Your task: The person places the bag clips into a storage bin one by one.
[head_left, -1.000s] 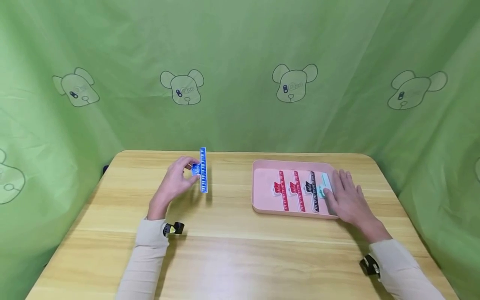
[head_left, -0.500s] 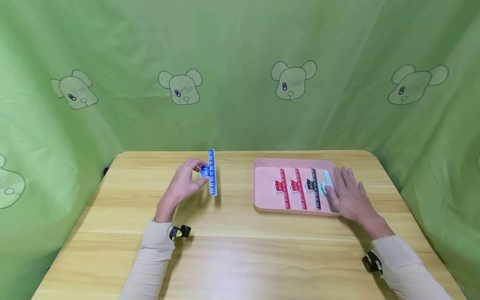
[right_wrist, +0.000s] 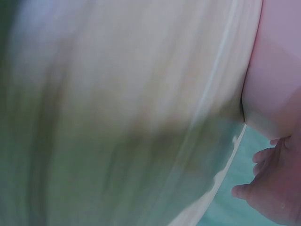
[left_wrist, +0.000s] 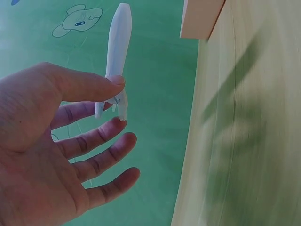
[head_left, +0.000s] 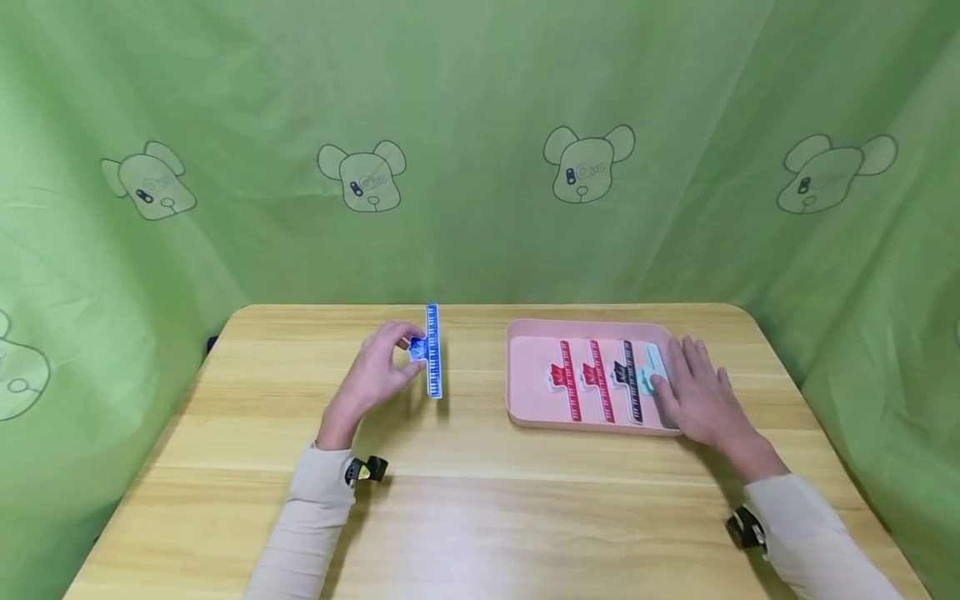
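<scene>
My left hand pinches a blue piano-key clip by its handle, between thumb and index finger, above the table left of the pink tray. From the left wrist, that clip appears edge-on, and the other fingers are spread loosely away from it. My right hand lies over the tray's right wall with straight fingers, its thumb reaching inside beside a mint-green clip. Part of that wall is hidden under the hand. Inside the tray, a black clip and two red clips, one left and one right, lie in a row.
The wooden table runs back to a green curtain with bear-head prints. Wooden surface shows between the blue clip and the tray's left wall. Each wrist wears a black camera, on the left sleeve and the right sleeve.
My left hand has carried the blue clip rightward, nearer the tray, slowing in the last half second. My right hand stays on the tray's right side.
</scene>
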{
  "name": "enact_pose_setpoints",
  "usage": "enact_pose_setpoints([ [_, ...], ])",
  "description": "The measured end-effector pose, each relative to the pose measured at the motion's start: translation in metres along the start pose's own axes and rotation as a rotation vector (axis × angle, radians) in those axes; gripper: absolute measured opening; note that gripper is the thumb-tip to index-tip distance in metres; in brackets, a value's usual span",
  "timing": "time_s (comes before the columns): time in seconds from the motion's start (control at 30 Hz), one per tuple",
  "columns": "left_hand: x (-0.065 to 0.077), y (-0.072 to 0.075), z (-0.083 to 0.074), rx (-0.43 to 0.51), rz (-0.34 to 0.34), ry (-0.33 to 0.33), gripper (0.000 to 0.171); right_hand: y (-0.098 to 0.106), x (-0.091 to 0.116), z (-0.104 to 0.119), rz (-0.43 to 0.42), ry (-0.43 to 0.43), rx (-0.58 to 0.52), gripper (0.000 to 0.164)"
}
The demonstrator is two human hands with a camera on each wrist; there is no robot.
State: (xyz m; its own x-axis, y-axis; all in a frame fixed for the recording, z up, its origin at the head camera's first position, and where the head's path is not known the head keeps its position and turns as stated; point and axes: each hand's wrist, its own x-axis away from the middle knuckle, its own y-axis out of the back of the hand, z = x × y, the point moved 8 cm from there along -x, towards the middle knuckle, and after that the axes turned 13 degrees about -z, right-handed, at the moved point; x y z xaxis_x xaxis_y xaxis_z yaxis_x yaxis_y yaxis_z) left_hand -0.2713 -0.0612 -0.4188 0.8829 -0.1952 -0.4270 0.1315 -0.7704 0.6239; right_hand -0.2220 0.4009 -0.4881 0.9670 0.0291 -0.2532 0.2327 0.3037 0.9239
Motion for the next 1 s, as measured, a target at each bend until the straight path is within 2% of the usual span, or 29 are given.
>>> enact_pose_setpoints([
  [0.4,-0.001,-0.006,-0.015,-0.005,0.004,-0.041,0.044,0.004,-0.001,0.000,-0.019,0.002,-0.002,0.079],
  [0.67,0.001,-0.017,-0.022,0.042,0.015,-0.064,0.042,0.005,0.001,-0.001,-0.018,-0.002,-0.003,0.078],
  [0.83,0.002,-0.025,-0.025,0.059,0.038,-0.056,0.041,0.004,0.002,-0.001,-0.021,0.000,-0.003,0.078],
  [1.0,-0.001,-0.037,-0.031,0.047,0.067,-0.055,0.041,0.002,0.003,0.000,-0.019,-0.002,-0.003,0.078],
])
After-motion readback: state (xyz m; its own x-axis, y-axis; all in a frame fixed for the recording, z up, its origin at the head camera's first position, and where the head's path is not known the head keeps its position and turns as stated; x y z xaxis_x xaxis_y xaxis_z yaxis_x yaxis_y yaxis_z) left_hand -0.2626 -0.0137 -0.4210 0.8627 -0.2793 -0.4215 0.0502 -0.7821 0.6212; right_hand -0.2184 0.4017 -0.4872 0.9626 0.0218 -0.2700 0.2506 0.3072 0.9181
